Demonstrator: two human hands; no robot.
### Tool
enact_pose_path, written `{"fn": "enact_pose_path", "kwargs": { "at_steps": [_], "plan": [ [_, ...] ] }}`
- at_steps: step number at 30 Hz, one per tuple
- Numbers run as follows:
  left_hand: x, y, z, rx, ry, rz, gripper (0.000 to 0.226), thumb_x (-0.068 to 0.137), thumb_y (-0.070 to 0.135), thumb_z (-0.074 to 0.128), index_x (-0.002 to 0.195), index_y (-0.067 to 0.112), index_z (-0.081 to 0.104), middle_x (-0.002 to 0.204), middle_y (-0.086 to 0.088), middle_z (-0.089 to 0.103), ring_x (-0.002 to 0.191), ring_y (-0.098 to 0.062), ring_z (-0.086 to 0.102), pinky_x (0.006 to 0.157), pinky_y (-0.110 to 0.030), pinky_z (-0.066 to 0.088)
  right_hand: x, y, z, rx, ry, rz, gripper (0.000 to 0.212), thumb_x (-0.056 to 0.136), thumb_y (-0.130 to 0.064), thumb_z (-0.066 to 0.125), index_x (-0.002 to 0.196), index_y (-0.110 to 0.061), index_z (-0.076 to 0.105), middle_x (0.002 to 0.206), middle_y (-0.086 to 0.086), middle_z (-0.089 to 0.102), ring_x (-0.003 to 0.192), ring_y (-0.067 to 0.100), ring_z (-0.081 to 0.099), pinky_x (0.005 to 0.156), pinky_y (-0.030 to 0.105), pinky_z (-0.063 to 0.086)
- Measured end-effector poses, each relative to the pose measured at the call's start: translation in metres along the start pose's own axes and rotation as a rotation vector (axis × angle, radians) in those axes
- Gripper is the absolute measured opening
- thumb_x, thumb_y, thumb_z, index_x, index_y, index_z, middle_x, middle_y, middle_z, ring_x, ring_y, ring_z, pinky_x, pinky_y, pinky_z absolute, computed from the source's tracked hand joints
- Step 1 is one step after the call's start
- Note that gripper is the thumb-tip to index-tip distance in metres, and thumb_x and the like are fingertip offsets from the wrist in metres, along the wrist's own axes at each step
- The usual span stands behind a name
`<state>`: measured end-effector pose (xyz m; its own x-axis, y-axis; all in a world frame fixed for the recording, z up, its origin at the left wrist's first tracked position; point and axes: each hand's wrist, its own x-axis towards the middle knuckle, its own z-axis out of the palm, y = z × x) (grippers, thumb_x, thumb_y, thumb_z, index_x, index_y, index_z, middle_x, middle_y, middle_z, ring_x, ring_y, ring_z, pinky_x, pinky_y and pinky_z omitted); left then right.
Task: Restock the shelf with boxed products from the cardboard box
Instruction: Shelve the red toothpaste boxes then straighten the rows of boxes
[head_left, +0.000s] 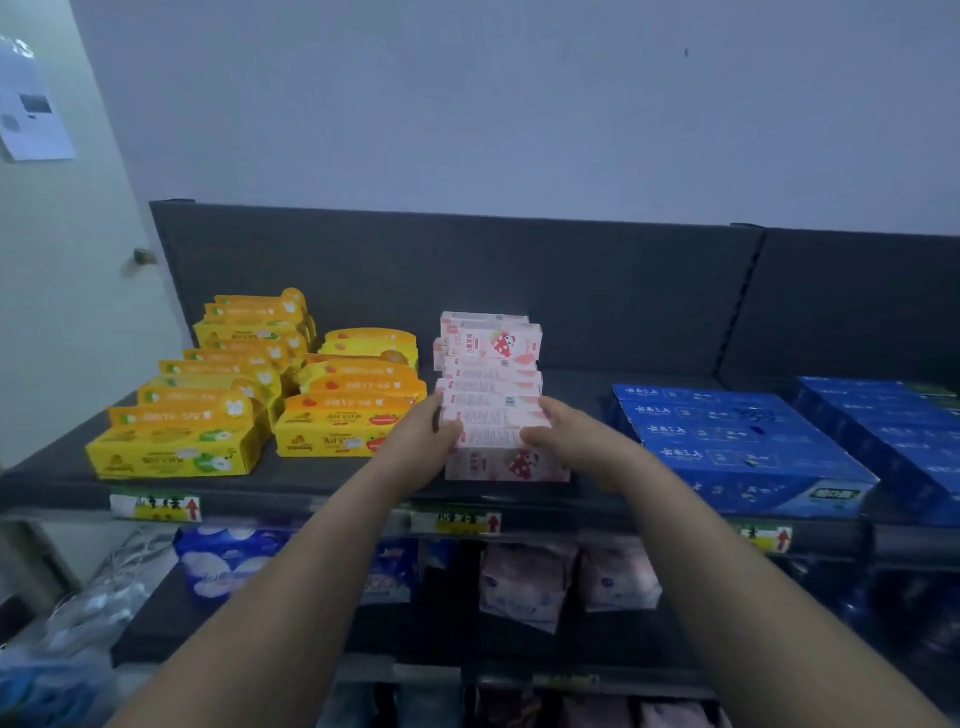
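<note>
A row of pink-and-white boxes with a strawberry picture runs front to back on the dark top shelf. My left hand grips the left side of the upper front boxes, thumb on top. My right hand grips their right side. One pink box stands under them at the shelf's front. The cardboard box is out of view.
Yellow and orange boxes fill the shelf's left part, blue boxes the right. Price labels hang on the front rail. Lower shelves hold soft packs. A wall rises behind, with a door at the left.
</note>
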<state>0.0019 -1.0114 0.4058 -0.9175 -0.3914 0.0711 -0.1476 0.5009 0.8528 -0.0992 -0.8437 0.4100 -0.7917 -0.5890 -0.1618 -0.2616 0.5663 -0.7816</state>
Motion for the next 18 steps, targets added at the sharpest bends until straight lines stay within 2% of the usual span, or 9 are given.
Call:
{"fn": "enact_pose_path", "kwargs": {
  "at_steps": [2, 4, 7, 10, 12, 15, 18],
  "plan": [
    [0.0, -0.004, -0.003, -0.018, -0.026, 0.01, 0.04, 0.1, 0.018, 0.044, 0.139, 0.018, 0.04, 0.125, 0.0, 0.054, 0.111, -0.019, 0.054, 0.094, -0.042, 0.05, 0.002, 0.002, 0.002, 0.021, 0.023, 0.025, 0.047, 0.086, -0.028, 0.053, 0.132, -0.031, 0.048, 0.121, -0.012, 0.064, 0.105, 0.011, 0.064, 0.099, 0.041, 0.048],
    [0.001, -0.006, -0.007, -0.049, -0.05, 0.005, 0.034, 0.099, 0.017, 0.044, 0.133, 0.019, 0.044, 0.121, 0.001, 0.056, 0.106, -0.017, 0.057, 0.09, -0.042, 0.053, 0.002, 0.001, 0.006, 0.039, 0.043, 0.039, 0.047, 0.085, -0.026, 0.054, 0.132, -0.032, 0.048, 0.12, -0.011, 0.065, 0.104, 0.013, 0.065, 0.097, 0.043, 0.05],
    [0.001, -0.01, -0.011, -0.073, -0.068, 0.016, 0.031, 0.099, 0.015, 0.044, 0.13, 0.019, 0.046, 0.106, 0.008, 0.058, 0.092, -0.007, 0.058, 0.073, -0.031, 0.054, -0.002, -0.005, 0.013, 0.039, 0.046, 0.055, 0.046, 0.088, -0.025, 0.054, 0.133, -0.032, 0.045, 0.12, -0.011, 0.065, 0.103, 0.015, 0.065, 0.094, 0.043, 0.051],
    [-0.002, -0.016, -0.015, -0.07, -0.077, 0.03, 0.034, 0.1, 0.015, 0.044, 0.134, 0.017, 0.044, 0.095, 0.015, 0.053, 0.084, -0.003, 0.055, 0.061, -0.02, 0.046, -0.004, -0.006, 0.017, 0.024, 0.033, 0.055, 0.051, 0.082, -0.032, 0.055, 0.131, -0.033, 0.046, 0.118, -0.014, 0.065, 0.103, 0.014, 0.066, 0.097, 0.044, 0.049],
    [-0.006, -0.017, -0.018, -0.07, -0.078, 0.033, 0.038, 0.1, 0.016, 0.045, 0.137, 0.013, 0.042, 0.103, 0.009, 0.055, 0.088, -0.007, 0.057, 0.065, -0.022, 0.047, -0.006, -0.005, 0.018, 0.016, 0.028, 0.054, 0.054, 0.076, -0.035, 0.056, 0.13, -0.032, 0.047, 0.116, -0.013, 0.067, 0.103, 0.016, 0.067, 0.097, 0.045, 0.049],
    [-0.01, -0.021, -0.021, -0.081, -0.101, 0.035, 0.039, 0.099, 0.016, 0.045, 0.138, 0.012, 0.042, 0.115, 0.002, 0.055, 0.099, -0.017, 0.057, 0.079, -0.032, 0.053, -0.01, -0.002, 0.019, 0.004, 0.014, 0.041, 0.063, 0.069, -0.041, 0.059, 0.13, -0.032, 0.046, 0.114, -0.01, 0.068, 0.104, 0.024, 0.066, 0.097, 0.05, 0.049],
    [-0.013, -0.025, -0.023, -0.054, -0.109, 0.027, 0.047, 0.099, 0.022, 0.048, 0.143, 0.015, 0.036, 0.13, 0.0, 0.052, 0.108, -0.019, 0.055, 0.091, -0.04, 0.051, -0.02, -0.007, 0.019, -0.06, -0.002, 0.02, 0.068, 0.072, -0.043, 0.058, 0.137, -0.032, 0.041, 0.116, -0.01, 0.066, 0.103, 0.019, 0.065, 0.098, 0.044, 0.047]
  ]
}}
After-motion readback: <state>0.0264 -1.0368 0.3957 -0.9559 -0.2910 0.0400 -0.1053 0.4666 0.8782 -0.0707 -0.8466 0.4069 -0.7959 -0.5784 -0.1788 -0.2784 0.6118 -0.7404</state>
